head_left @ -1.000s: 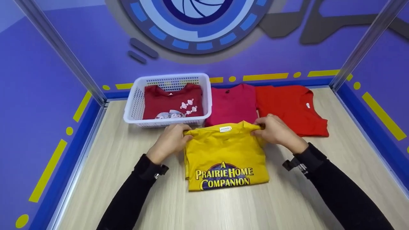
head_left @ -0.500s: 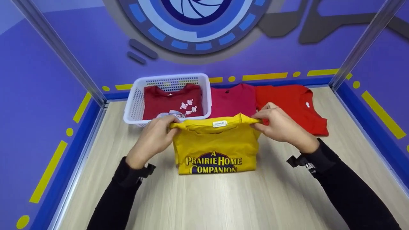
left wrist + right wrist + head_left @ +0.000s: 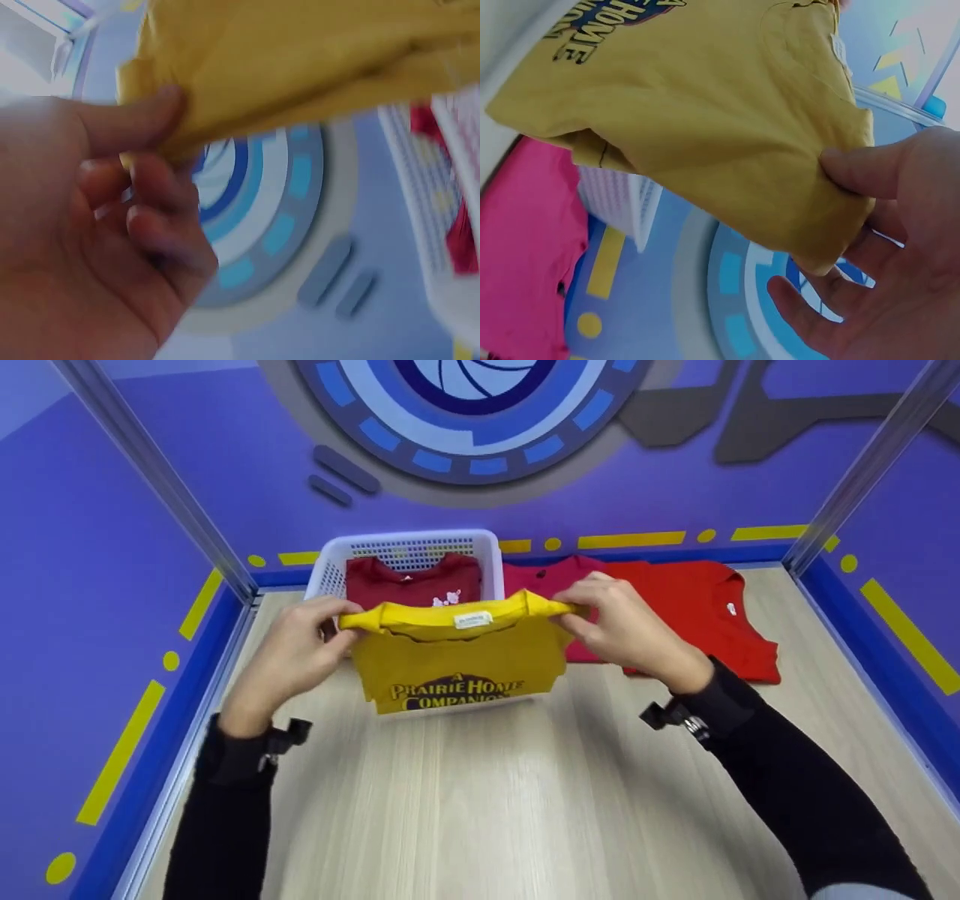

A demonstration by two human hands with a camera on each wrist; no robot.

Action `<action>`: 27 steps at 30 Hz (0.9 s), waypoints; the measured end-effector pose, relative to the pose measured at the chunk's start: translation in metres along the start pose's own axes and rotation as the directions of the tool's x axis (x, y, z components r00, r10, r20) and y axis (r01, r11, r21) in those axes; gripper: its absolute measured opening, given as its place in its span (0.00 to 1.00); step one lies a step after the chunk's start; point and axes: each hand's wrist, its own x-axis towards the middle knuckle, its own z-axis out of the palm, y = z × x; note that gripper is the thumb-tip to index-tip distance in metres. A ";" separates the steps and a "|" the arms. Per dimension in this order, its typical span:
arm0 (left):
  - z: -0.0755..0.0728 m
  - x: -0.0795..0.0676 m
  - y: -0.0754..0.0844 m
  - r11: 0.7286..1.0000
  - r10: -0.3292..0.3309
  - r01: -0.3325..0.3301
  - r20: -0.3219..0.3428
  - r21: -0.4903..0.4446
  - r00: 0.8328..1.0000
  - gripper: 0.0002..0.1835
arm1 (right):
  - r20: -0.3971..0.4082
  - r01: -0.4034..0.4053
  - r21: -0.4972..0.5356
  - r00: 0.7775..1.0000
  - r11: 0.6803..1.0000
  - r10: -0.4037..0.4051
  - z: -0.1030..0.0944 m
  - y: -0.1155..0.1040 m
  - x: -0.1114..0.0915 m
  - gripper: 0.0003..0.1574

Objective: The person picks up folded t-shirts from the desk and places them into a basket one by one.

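A folded yellow T-shirt (image 3: 465,656) with "A Prairie Home Companion" lettering hangs between both hands, raised off the table. My left hand (image 3: 289,656) pinches its upper left corner between thumb and fingers. At the upper right corner, my right hand (image 3: 626,626) pinches the cloth the same way; the right wrist view shows the thumb pressed on the yellow fabric (image 3: 727,127). Behind the shirt stands a white plastic basket (image 3: 491,551), its front covered by the yellow cloth. Inside the basket lies a dark red shirt (image 3: 412,577) with a pale flower print.
To the right of the basket lies a folded pink shirt (image 3: 551,574), partly hidden by the yellow one and the right hand. Beside it is a folded bright red shirt (image 3: 697,615). Blue panels (image 3: 225,472) wall in the wooden table (image 3: 480,810) at the back and sides.
Both hands have lifted the yellow T-shirt off the table and carried it left and back, so it now overlaps the front of the basket. The other shirts stay put.
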 end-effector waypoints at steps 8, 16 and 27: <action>-0.061 0.004 -0.031 0.994 -0.099 0.101 0.068 -0.035 0.993 0.09 | 0.100 -0.041 0.089 0.994 0.995 0.032 0.019 -0.022 0.059 0.14; -0.077 0.034 -0.071 0.970 -0.240 0.242 0.093 -0.006 0.966 0.13 | 0.165 -0.060 0.053 0.985 0.997 0.050 0.038 -0.028 0.110 0.15; -0.065 0.090 -0.102 0.935 -0.354 0.352 0.054 0.038 0.934 0.19 | 0.071 -0.089 -0.035 0.993 0.995 0.092 0.063 -0.002 0.172 0.15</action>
